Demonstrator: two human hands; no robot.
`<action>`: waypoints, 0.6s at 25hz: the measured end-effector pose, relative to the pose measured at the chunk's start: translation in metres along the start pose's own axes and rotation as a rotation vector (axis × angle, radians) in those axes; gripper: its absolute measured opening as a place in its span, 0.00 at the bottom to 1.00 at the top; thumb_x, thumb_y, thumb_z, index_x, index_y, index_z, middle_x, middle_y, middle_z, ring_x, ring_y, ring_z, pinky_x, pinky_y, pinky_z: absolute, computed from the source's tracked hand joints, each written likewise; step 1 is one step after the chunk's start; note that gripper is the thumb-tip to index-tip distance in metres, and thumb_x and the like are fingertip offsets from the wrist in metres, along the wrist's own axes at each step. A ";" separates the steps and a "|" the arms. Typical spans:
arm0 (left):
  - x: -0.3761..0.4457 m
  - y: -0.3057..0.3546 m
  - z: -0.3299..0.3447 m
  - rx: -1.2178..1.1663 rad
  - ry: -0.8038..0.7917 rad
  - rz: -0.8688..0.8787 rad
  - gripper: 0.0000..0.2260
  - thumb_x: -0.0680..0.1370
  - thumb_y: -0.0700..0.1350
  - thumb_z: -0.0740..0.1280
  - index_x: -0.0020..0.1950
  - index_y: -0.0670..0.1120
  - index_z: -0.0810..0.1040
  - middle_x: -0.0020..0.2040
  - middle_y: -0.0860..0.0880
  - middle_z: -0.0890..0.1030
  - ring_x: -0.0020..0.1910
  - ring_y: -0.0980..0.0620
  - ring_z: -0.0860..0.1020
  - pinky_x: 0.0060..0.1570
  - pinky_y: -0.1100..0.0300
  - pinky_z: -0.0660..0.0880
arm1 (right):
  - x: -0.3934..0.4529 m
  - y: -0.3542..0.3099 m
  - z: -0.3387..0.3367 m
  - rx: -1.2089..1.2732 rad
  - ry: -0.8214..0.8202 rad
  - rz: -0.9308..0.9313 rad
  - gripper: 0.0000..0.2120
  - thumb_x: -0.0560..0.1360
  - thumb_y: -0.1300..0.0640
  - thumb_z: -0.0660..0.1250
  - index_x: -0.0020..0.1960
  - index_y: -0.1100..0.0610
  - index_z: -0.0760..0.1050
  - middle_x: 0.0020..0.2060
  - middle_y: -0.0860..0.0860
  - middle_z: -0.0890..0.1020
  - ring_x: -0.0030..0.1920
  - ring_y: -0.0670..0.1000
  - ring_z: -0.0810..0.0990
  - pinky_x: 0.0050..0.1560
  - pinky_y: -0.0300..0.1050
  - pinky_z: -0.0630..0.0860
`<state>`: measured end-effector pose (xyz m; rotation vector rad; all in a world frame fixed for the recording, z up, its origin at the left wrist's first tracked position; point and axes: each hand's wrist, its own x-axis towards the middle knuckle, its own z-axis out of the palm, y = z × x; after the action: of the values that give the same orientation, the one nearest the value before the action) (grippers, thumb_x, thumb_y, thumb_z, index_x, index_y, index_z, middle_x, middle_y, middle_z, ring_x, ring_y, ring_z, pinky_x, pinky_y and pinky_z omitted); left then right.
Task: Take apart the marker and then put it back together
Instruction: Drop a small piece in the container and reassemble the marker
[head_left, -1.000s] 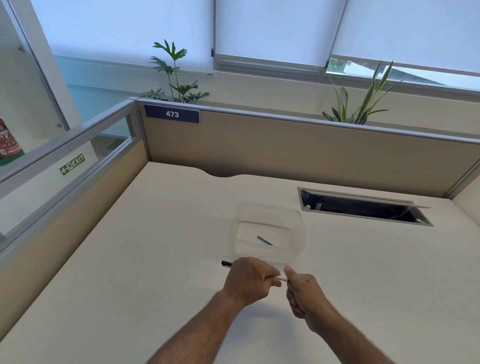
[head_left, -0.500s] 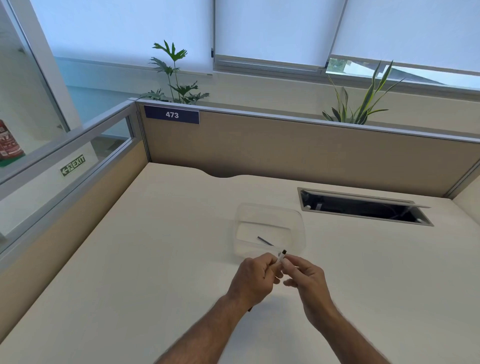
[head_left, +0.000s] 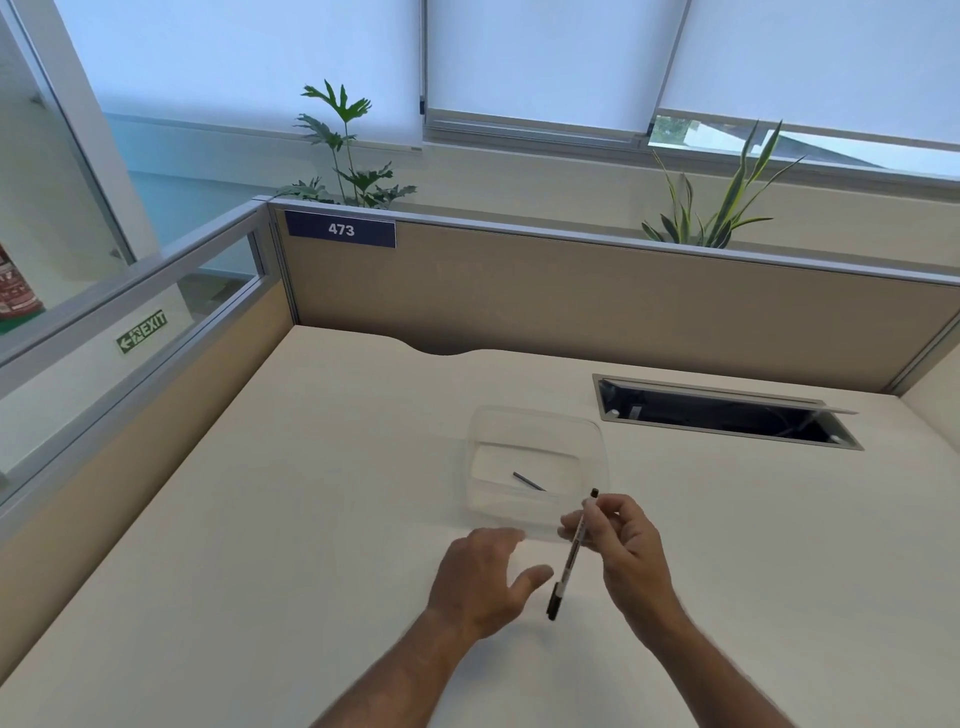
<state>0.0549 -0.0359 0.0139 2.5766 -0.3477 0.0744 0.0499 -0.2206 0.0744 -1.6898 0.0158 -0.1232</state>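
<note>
From the head camera, the right hand (head_left: 626, 545) pinches the marker (head_left: 573, 555) between thumb and fingertips near its upper part, so the barrel hangs tilted, dark lower end pointing down toward the desk (head_left: 311, 519) and dark top end just above the fingers. That high pinch leaves most of the barrel free below the grip, probably so the other hand can reach it. The left hand (head_left: 485, 579) is spread open and holds nothing, just beside the marker's lower half, not touching it. Beyond the grip stands a clear tub (head_left: 537, 421) with a thin dark piece (head_left: 529, 481) inside, likely a marker part set there for safekeeping.
</note>
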 end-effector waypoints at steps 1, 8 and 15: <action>-0.004 -0.006 0.005 0.086 -0.028 -0.025 0.32 0.75 0.69 0.55 0.73 0.50 0.68 0.72 0.50 0.73 0.71 0.50 0.68 0.69 0.52 0.65 | 0.000 0.001 0.000 0.033 -0.007 -0.006 0.05 0.82 0.58 0.61 0.50 0.57 0.74 0.39 0.54 0.85 0.42 0.53 0.86 0.45 0.44 0.82; -0.024 -0.031 0.030 0.334 -0.200 -0.116 0.45 0.73 0.74 0.42 0.79 0.45 0.40 0.81 0.46 0.39 0.78 0.48 0.35 0.72 0.42 0.29 | 0.004 -0.002 0.005 0.292 0.102 0.156 0.23 0.76 0.39 0.56 0.43 0.59 0.74 0.24 0.49 0.68 0.24 0.47 0.60 0.27 0.43 0.57; -0.029 -0.026 0.028 0.370 -0.142 -0.087 0.43 0.74 0.73 0.49 0.76 0.41 0.63 0.78 0.42 0.62 0.77 0.44 0.60 0.70 0.42 0.38 | 0.002 -0.012 0.014 0.278 0.181 0.223 0.27 0.74 0.39 0.57 0.25 0.52 0.53 0.19 0.47 0.56 0.22 0.48 0.50 0.27 0.44 0.47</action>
<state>0.0331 -0.0219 -0.0266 2.9691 -0.2948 -0.0839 0.0522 -0.2059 0.0847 -1.3846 0.3080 -0.1052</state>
